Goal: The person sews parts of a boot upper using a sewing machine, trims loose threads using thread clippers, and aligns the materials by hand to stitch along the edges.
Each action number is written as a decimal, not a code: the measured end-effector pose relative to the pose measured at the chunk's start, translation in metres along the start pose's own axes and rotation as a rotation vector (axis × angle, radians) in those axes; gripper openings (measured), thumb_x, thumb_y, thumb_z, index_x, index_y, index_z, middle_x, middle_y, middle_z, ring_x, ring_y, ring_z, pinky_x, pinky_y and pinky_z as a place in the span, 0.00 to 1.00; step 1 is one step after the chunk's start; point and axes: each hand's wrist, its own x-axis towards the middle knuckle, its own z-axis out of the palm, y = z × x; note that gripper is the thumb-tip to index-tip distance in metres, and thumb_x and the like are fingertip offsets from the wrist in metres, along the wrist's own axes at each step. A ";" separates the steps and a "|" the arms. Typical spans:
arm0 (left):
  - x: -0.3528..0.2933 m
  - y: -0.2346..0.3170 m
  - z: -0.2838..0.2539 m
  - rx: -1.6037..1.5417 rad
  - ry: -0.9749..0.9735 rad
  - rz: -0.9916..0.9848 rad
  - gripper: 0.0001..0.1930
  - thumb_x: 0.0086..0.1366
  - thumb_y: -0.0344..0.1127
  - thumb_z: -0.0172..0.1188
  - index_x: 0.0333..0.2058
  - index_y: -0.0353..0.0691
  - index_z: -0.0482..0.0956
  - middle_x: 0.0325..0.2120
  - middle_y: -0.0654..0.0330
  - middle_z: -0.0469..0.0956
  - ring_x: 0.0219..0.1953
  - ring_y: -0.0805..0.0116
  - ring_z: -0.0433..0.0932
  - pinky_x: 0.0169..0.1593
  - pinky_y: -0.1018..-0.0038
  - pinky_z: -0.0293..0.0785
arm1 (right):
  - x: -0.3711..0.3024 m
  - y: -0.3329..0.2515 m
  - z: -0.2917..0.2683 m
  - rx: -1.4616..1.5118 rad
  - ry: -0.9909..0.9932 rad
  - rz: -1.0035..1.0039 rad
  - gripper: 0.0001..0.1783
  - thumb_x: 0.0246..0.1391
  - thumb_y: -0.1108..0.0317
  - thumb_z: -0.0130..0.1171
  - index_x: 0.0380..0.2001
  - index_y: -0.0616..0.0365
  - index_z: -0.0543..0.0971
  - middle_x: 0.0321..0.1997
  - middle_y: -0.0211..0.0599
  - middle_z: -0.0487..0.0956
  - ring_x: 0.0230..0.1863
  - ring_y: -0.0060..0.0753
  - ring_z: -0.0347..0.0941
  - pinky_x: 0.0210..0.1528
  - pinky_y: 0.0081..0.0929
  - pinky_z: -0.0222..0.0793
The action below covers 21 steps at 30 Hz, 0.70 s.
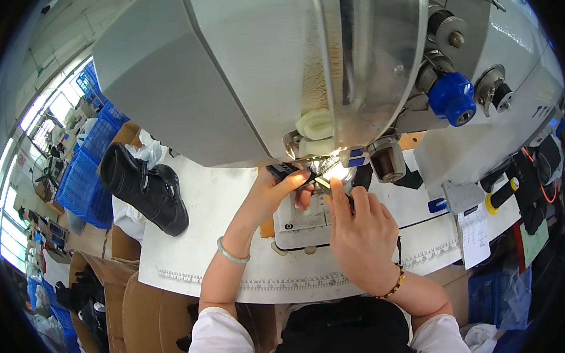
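Note:
Under the head of a grey industrial sewing machine (249, 68), my left hand (274, 194) pinches a small black piece (283, 170) beside the lit needle area. My right hand (363, 233) is closed round a slim tool with a bright metal tip (323, 183). That tip points at the black piece, close to my left fingers. Most of the tool is hidden in my right fist, so its exact kind does not show. The pale metal plate (302, 221) of the machine lies below both hands.
A black ankle boot (146, 189) stands at the left of the white table (184, 251), whose front edge carries a ruler strip (253, 281). Blue crates (87, 184) and cardboard boxes (150, 309) sit at the left. On the right are a yellow-and-black handled tool (502, 195) and a paper tag (474, 235).

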 end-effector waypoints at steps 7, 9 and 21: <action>0.002 -0.004 -0.003 -0.074 -0.035 0.006 0.11 0.63 0.33 0.50 0.26 0.31 0.73 0.14 0.59 0.73 0.17 0.72 0.72 0.23 0.78 0.68 | -0.001 -0.004 0.003 -0.081 -0.001 -0.023 0.16 0.45 0.71 0.54 0.39 0.65 0.74 0.23 0.32 0.63 0.22 0.26 0.61 0.22 0.19 0.59; 0.003 -0.005 -0.004 -0.079 -0.049 0.004 0.10 0.63 0.32 0.50 0.26 0.31 0.73 0.14 0.59 0.73 0.16 0.72 0.72 0.23 0.78 0.68 | -0.002 -0.005 0.004 -0.159 0.018 -0.061 0.20 0.41 0.73 0.53 0.41 0.67 0.73 0.24 0.32 0.63 0.23 0.25 0.61 0.23 0.18 0.60; 0.010 -0.011 -0.019 -0.095 -0.153 -0.007 0.09 0.62 0.32 0.52 0.27 0.32 0.73 0.15 0.61 0.73 0.17 0.72 0.72 0.25 0.78 0.69 | -0.004 -0.014 0.005 -0.218 0.015 -0.037 0.21 0.40 0.73 0.54 0.42 0.68 0.74 0.24 0.29 0.63 0.24 0.24 0.63 0.24 0.17 0.60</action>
